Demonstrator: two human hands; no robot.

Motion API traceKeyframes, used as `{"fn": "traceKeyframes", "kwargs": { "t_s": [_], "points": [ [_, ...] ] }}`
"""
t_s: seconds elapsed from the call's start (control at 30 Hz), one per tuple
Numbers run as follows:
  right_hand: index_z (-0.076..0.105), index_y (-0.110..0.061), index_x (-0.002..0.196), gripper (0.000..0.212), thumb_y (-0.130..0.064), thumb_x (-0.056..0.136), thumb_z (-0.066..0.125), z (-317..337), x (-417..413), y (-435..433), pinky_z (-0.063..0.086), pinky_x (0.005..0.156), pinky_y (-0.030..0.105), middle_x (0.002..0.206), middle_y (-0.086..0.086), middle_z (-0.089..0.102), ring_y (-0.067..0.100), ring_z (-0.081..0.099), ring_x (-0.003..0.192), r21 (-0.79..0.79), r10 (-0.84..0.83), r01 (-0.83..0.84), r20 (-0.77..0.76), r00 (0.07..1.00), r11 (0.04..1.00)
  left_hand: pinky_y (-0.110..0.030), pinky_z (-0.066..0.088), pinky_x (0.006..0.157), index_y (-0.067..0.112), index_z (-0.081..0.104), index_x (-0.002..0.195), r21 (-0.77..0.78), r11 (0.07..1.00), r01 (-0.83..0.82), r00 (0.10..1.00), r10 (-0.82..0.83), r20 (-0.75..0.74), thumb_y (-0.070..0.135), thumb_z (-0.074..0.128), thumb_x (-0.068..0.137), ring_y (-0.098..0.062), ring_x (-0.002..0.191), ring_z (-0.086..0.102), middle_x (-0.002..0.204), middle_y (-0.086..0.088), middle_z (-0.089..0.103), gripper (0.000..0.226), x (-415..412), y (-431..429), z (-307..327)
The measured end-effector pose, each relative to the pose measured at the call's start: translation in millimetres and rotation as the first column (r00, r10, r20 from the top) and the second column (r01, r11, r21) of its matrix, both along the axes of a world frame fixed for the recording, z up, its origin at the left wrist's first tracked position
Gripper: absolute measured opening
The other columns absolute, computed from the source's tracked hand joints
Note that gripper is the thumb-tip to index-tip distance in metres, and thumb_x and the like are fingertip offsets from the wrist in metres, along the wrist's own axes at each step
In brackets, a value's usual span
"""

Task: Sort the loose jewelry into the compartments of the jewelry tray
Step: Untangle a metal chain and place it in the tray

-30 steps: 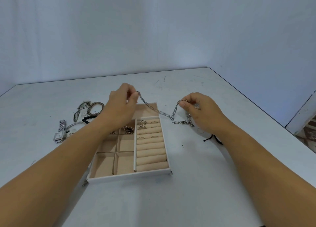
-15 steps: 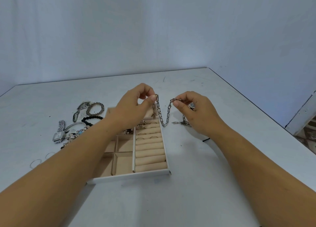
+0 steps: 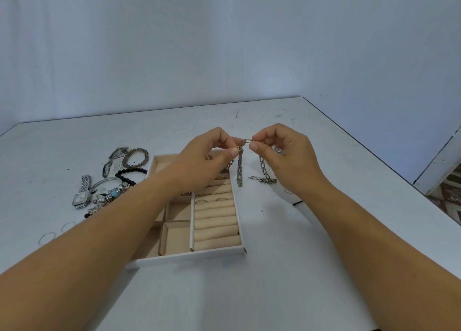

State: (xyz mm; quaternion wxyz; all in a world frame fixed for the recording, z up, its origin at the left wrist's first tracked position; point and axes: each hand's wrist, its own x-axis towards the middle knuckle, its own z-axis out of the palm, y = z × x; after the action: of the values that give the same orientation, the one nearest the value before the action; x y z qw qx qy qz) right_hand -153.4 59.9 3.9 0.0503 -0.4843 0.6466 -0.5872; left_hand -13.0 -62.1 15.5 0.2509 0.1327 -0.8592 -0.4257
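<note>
Together, left hand (image 3: 204,161) and right hand (image 3: 287,158) grip the chain (image 3: 240,171) above the tray (image 3: 199,255).

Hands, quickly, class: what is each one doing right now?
Left hand: closed, pinching the chain at its top.
Right hand: closed, pinching the same chain beside it.
</note>
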Motion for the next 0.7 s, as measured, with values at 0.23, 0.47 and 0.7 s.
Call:
{"fn": "traceKeyframes", "kwargs": {
  "t_s": [0.23, 0.47, 0.7],
  "points": [
    [0.064, -0.033, 0.080, 0.011, -0.026, 0.080, 0.073, -2.6, 3.3, -1.6, 0.042, 0.071, 0.010, 0.073, -0.023, 0.064, -0.001, 0.059, 0.077, 0.007, 0.026, -0.026, -0.007, 1.000, 1.000, -0.026, 0.054, 0.070, 0.012, 0.057, 0.086, 0.040, 0.999, -0.032, 0.997, 0.035, -0.076, 0.017, 0.061, 0.091, -0.005, 0.086, 0.068, 0.090, 0.000, 0.073, 0.008, -1.0, -0.6, -5.6],
    [0.062, -0.032, 0.095, 0.014, -0.022, 0.085, 0.067, -6.1, 2.0, -1.0, 0.038, 0.070, 0.002, 0.079, -0.014, 0.063, -0.003, 0.058, 0.078, 0.110, 0.032, -0.025, -0.062, 0.998, 0.994, -0.012, 0.042, 0.072, 0.028, 0.063, 0.108, -0.174, 0.963, -0.208, 0.978, 0.203, -0.045, 0.028, 0.065, 0.088, 0.006, 0.076, 0.059, 0.085, 0.016, 0.070, 0.021, 0.2, -4.8, -6.5],
    [0.063, -0.031, 0.105, 0.020, -0.022, 0.087, 0.065, -7.6, 2.0, -1.3, 0.034, 0.075, -0.001, 0.087, -0.017, 0.062, -0.003, 0.056, 0.089, 0.178, 0.005, 0.016, -0.117, 0.993, 0.984, -0.019, 0.044, 0.077, 0.030, 0.067, 0.096, -0.238, 0.946, -0.222, 0.973, 0.230, 0.007, 0.027, 0.060, 0.091, -0.001, 0.086, 0.059, 0.087, 0.016, 0.066, 0.009, -0.4, -6.1, -6.9]
  ]
}}
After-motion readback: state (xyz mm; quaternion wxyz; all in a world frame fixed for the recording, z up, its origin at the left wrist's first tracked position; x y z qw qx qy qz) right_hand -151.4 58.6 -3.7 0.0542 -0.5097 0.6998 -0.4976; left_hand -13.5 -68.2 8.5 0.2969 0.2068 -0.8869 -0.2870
